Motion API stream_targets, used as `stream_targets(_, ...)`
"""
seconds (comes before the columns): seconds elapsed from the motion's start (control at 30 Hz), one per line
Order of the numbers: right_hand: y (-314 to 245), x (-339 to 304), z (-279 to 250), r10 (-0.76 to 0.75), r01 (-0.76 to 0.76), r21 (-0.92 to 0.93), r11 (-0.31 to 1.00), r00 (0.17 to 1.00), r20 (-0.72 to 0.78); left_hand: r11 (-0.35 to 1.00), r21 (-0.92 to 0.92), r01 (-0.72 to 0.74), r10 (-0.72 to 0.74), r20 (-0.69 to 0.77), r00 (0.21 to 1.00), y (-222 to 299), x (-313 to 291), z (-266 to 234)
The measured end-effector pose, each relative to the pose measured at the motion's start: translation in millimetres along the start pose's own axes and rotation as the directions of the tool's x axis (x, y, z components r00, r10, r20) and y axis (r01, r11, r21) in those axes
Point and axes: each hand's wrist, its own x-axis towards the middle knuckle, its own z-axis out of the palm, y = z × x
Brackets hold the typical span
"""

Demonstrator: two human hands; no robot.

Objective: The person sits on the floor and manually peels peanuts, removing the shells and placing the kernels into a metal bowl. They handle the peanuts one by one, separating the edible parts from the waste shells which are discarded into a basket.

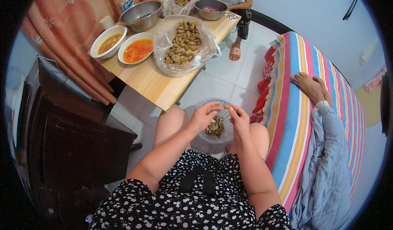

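While the right hand [241, 123] pinches it, the peanut [227, 106] looks yellowish-brown

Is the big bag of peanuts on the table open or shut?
Open: the clear plastic bag is spread wide around the peanuts, which lie uncovered.

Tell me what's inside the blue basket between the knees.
A heap of peanut shells lies in the basket. The left hand and right hand hide parts of the inside, and whatever lies beneath the shells is covered.
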Motion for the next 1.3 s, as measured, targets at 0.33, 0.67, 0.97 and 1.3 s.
stream_targets(0.33,29.6,15.6,-5.4,-0.195,0.212,-0.286,0.935,0.977,0.087,0.994,0.02,0.111,-0.112,0.035,0.993,-0.1,4.5,-8.1)
stream_targets(0.67,10.5,11.4,3.5,-0.244,0.412,-0.374,0.831,0.874,0.421,0.915,-0.124,0.383,-0.345,0.251,0.904,7.7,1.3,-18.7)
stream_targets(0.97,16.5,12.6,3.8,-0.107,0.226,-0.334,0.915,0.935,0.339,0.942,-0.182,0.281,-0.247,0.19,0.95,3.5,-2.4,-14.6)
stream_targets(1.3,-2.1,0.5,25.4,-0.032,0.202,-0.456,0.867,0.935,0.353,0.929,-0.339,0.148,-0.139,0.049,0.989,-3.8,-11.1,3.0)
